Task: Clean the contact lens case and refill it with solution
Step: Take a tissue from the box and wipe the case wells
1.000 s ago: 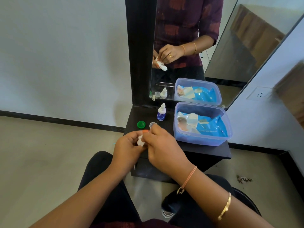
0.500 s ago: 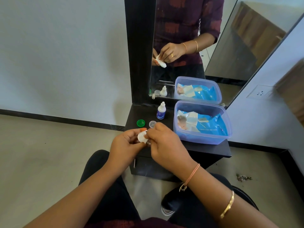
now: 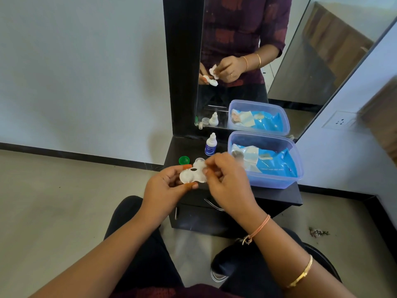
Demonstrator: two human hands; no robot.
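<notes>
The left grip (image 3: 166,186) pinches the case (image 3: 190,176) near the bench (image 3: 182,147); the right grip (image 3: 227,183), by the mirror (image 3: 236,97), pinches a wipe (image 3: 214,70).

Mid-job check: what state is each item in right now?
Lens case: uncapped, left hand grips it.
Green cap: off, lying on the dresser.
Solution bottle: upright on the dresser.
Blue tub: lidless, packet inside.
Right hand: pinches tissue, seen in mirror.

Left hand (image 3: 169,186) holds case (image 3: 188,176); right hand (image 3: 225,179) pinches tissue (image 3: 214,71).
</notes>
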